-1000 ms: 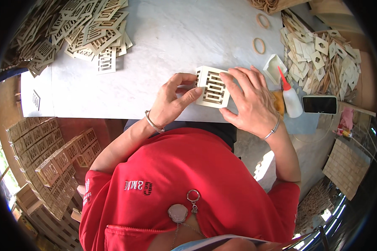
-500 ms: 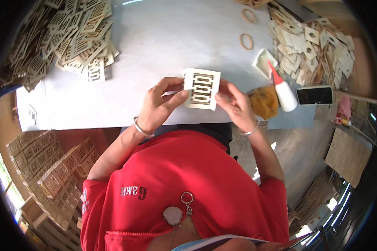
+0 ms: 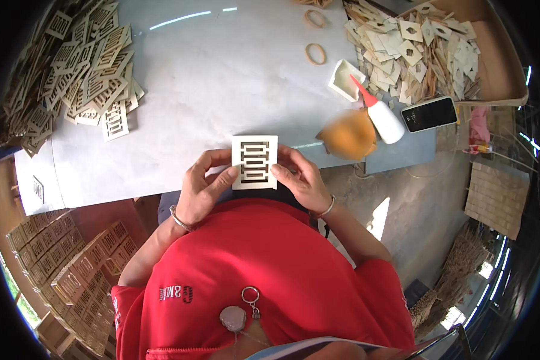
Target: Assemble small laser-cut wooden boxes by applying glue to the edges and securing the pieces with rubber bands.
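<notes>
We wear a red short-sleeved shirt [image 3: 264, 264], filling the lower middle of the frame, with a small dark printed mark on its chest at lower left. A metal ring [image 3: 250, 294] and a round grey pendant [image 3: 232, 317] hang near the collar at the bottom. Thin silver bangles circle both wrists: one on the left hand [image 3: 203, 192], one on the right hand [image 3: 303, 180]. Both forearms are bare.

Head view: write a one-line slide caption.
Both hands, left and right, hold a slotted wooden panel at the table edge.
</notes>
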Demonstrator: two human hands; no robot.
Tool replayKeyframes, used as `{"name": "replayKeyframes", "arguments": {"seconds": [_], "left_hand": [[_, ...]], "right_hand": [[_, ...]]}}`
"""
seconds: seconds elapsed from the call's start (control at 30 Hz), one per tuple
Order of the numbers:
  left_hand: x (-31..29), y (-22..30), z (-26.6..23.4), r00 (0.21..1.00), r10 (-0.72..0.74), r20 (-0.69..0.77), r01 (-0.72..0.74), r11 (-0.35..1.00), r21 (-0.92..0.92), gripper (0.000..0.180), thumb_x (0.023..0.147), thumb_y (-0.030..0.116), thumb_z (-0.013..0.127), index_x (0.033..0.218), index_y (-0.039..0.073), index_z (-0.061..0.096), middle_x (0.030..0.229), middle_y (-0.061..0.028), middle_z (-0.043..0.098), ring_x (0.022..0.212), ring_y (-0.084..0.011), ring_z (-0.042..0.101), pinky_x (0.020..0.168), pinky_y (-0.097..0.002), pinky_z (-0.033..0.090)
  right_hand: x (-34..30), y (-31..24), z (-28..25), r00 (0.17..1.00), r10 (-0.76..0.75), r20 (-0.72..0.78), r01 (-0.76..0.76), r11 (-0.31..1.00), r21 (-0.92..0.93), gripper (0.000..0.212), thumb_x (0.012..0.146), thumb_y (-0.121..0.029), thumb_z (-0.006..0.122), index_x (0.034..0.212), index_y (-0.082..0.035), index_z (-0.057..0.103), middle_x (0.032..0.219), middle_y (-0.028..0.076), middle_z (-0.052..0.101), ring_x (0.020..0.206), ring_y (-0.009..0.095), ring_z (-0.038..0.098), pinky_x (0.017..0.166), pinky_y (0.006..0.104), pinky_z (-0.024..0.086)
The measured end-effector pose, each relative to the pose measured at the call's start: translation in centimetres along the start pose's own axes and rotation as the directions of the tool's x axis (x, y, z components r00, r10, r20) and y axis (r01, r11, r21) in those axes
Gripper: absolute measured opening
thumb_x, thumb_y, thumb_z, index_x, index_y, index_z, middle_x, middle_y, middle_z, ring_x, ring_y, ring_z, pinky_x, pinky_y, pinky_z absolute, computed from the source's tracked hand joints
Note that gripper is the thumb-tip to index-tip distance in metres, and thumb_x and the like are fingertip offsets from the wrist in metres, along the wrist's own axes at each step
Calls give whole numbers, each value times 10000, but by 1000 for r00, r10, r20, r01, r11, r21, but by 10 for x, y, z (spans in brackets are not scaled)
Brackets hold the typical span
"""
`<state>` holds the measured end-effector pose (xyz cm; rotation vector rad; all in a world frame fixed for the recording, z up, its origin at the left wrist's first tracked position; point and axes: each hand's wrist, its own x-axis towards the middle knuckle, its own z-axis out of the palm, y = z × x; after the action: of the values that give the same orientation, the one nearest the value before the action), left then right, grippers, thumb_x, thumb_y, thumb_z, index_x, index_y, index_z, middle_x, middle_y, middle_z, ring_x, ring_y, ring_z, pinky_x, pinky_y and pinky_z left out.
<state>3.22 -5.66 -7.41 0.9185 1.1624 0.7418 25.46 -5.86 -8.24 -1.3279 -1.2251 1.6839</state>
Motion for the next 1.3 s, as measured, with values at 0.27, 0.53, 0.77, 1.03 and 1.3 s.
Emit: {"name": "replayKeyframes", "arguments": {"seconds": [0.27,0.53,0.77,1.03,1.3], "left_hand": [[-17,-13,3,999,42,-32,-41,999,22,369,866,206,643,1106,-52,532,1029,-159,613,977,-191,583,809,-295,498],[16,27,-8,969,-246,17,247,963,-111,379,918,327,518,1078,-17,507,939,-90,553,851,-168,580,632,-313,549],[71,57,-21,953,-303,3,303,953,-13,378,912,325,516,1074,-16,517,881,-80,549,713,-154,570,546,-289,538],[67,25,-63,953,259,158,-300,880,368,472,816,120,649,1226,-32,472,1128,-125,533,930,-180,568,772,-303,494],[65,13,-44,865,409,290,-501,672,546,843,624,156,803,1336,11,376,1276,-162,455,1088,-293,530,881,-349,514]], "right_hand": [[-16,0,11,1000,4,-28,-1,994,110,459,902,-203,596,1246,56,438,1117,134,582,1037,180,567,884,292,467],[29,-51,-4,922,383,56,-387,915,116,517,862,-398,602,1141,29,513,980,101,608,857,171,621,619,311,560],[81,-64,-16,884,468,2,-468,884,26,431,864,-403,591,1041,-12,555,938,81,625,779,160,638,551,296,523],[71,-29,-44,995,-64,74,84,949,-303,482,810,-29,622,1260,-2,452,1119,115,549,882,151,596,662,261,535],[66,-22,-27,921,-252,298,374,786,-493,834,695,-29,715,1399,-47,268,1339,166,378,908,204,602,749,287,550]]}}
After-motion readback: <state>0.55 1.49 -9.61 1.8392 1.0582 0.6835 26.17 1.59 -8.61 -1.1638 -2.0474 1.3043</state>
